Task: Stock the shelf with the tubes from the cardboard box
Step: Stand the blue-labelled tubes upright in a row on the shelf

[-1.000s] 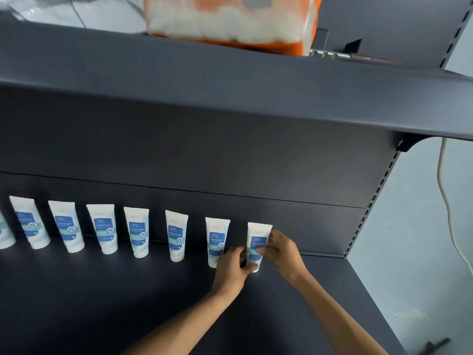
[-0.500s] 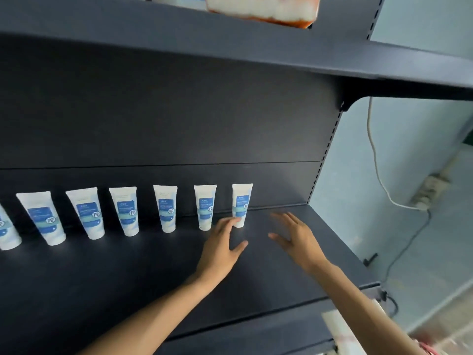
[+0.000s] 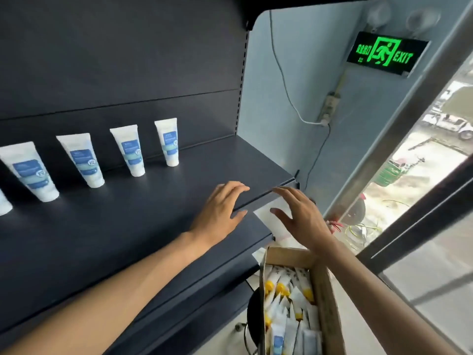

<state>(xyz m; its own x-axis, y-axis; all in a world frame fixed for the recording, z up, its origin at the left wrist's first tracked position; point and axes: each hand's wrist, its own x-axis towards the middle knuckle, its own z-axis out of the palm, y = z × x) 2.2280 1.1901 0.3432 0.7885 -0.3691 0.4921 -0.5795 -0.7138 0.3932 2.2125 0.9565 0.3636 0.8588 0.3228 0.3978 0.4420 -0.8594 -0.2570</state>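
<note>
Over the front edge of the dark shelf [image 3: 143,219], left hand [image 3: 220,213] palm down, fingers [image 3: 236,188] loosely spread and slightly bent, holding nothing. Just to its right, right hand [image 3: 302,219] likewise empty, fingers [image 3: 286,194] relaxed and spread, hovering past the shelf's corner above a white sheet [image 3: 268,216]. Below the right forearm, open cardboard box [image 3: 325,290], packed with white tubes [image 3: 284,303], some showing yellow caps, one near the bottom with a blue label. Farther back on the shelf, well apart from both hands, a row of white tubes with blue labels standing cap-down against the back panel: nearest the hands one upright [image 3: 167,142], then three more [image 3: 129,149] [image 3: 82,160] [image 3: 29,172] leaning in the wide-angle view, and a fifth cut off at the left edge [image 3: 3,203]. Beyond the shelf's right end, pale blue wall [image 3: 276,98] with a white cable [image 3: 284,80] running to a socket [image 3: 329,108], green lit exit sign [image 3: 386,53] higher up, and a glass window [image 3: 419,175] on the far right.
</note>
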